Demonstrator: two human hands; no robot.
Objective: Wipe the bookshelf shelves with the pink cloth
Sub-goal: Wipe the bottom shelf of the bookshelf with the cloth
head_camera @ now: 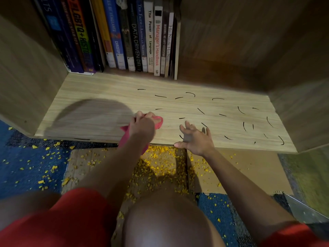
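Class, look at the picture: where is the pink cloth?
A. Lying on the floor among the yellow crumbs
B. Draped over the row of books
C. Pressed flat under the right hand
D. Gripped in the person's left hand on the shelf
D: the left hand curls its fingers round the pink cloth on the shelf, while the right hand rests spread beside it, holding nothing.

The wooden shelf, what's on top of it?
Upright books at the back left, short black curved marks across the light wooden shelf board, and a crumpled pink cloth in the left hand. The board under the cloth is hidden.
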